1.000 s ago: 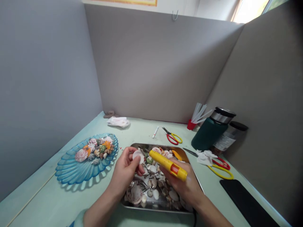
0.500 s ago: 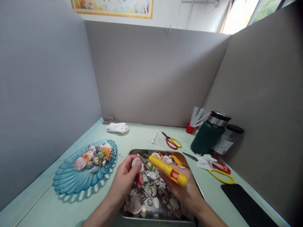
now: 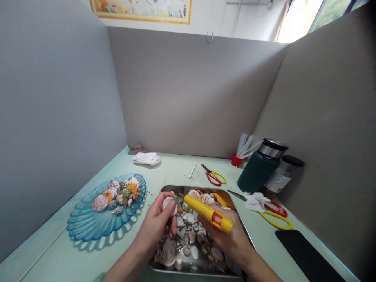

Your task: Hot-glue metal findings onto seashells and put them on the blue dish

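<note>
The left hand (image 3: 158, 215) pinches a white shell (image 3: 168, 205) above the far left part of the metal tray (image 3: 202, 268), while the right hand (image 3: 232, 243) keeps its grip closed around a yellow glue gun (image 3: 202, 208), nozzle near the shell.

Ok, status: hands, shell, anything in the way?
Left hand pinching white shell. Right hand gripping yellow glue gun, tip near shell; contact unclear. Nothing visible blocking between them; metal tray of loose shells below.

Plastic glue gun (image 3: 209, 214), shiny metal tray (image 3: 196, 268)
</note>
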`<state>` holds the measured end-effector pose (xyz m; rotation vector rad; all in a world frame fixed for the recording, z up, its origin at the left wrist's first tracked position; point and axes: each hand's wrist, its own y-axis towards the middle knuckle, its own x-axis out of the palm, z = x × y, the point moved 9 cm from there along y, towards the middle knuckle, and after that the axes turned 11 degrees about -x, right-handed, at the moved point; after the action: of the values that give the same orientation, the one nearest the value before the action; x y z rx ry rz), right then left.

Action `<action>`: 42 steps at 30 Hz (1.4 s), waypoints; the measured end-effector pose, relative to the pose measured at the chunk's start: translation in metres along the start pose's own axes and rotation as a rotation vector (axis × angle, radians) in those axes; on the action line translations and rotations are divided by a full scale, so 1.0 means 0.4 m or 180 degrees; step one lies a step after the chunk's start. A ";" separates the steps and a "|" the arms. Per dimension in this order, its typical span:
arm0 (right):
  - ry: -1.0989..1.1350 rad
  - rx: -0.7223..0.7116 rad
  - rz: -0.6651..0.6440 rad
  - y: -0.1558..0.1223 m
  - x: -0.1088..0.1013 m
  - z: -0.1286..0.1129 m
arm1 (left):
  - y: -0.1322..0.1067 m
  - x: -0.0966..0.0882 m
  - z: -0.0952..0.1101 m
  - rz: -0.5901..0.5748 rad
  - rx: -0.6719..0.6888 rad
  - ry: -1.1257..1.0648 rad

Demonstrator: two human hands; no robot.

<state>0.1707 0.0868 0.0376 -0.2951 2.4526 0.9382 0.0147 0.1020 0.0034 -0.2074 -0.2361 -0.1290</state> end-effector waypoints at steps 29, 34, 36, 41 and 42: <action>0.0136 -0.0043 -0.0169 -0.001 0.016 0.002 | -0.008 0.001 0.007 -0.0002 0.0131 -0.0157; 0.0172 0.0031 -0.0248 0.000 0.018 -0.003 | -0.018 0.008 0.013 0.0079 0.0070 -0.0282; 0.0158 0.0012 -0.0245 0.001 0.016 -0.005 | -0.021 0.007 0.013 0.0156 0.0027 -0.0330; 0.0111 -0.0011 -0.0230 -0.001 0.015 -0.002 | -0.018 0.002 0.013 0.0181 0.0039 -0.0347; 0.0108 0.0002 -0.0229 -0.002 0.016 0.000 | -0.016 0.000 0.011 0.0164 0.0027 -0.0314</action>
<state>0.1657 0.0863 0.0339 -0.3992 2.4557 0.9090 0.0129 0.0969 0.0089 -0.2116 -0.3291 -0.0667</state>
